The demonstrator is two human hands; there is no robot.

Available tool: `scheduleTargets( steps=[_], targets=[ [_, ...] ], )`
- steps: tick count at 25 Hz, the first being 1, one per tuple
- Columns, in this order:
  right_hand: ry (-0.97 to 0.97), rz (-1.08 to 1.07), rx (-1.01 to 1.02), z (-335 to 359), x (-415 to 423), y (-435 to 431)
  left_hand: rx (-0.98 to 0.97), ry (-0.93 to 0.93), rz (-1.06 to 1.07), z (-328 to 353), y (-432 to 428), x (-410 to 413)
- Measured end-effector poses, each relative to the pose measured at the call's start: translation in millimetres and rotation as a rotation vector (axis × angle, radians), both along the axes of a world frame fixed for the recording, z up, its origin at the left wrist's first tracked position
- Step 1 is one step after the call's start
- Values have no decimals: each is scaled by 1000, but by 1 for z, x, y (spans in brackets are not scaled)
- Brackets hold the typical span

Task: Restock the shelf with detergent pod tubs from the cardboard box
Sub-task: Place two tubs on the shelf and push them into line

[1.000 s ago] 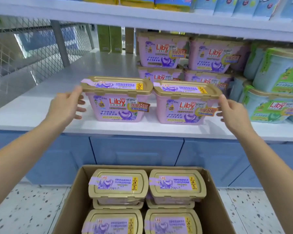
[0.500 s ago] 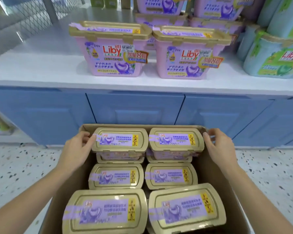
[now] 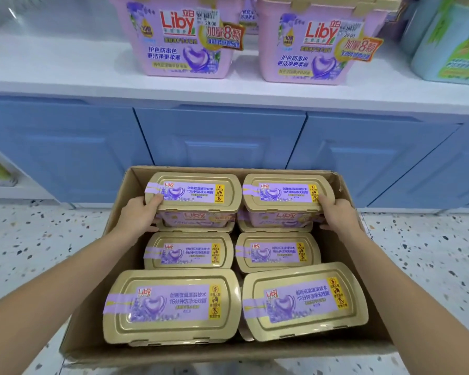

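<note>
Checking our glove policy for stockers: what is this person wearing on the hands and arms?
Nothing shows. The left hand and right hand are bare, with no gloves or rings visible. The left forearm and right forearm are bare too: no sleeves, watch or bracelet within the frame.

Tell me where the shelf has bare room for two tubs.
Bare shelf lies left of the left pink tub. Only a narrow gap separates it from the right pink tub; the green tub crowds the right end.

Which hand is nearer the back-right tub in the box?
Right. The right hand grips the back-right tub at its right end; the left hand grips the left end of the back-left tub beside it.
</note>
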State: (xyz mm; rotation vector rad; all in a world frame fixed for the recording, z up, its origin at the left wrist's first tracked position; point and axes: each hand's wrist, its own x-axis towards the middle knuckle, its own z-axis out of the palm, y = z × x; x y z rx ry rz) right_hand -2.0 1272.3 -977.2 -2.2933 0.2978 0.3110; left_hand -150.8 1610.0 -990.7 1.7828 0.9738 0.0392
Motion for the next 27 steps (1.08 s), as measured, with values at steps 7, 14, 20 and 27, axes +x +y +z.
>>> scheduleTargets(
  steps=[7, 14, 20, 27],
  targets=[
    [-10, -15, 2, -7, 0, 1, 0, -11, 22, 4, 1, 3],
    [-94, 21, -17, 8, -14, -2, 88, -58, 63, 11, -1, -7],
    [-222, 87, -202, 35, -21, -5, 226, -115, 41, 48, 0, -16],
    [-407, 124, -149, 138, -21, -19, 101, -256, 34, 136, 13, -18]
  ],
)
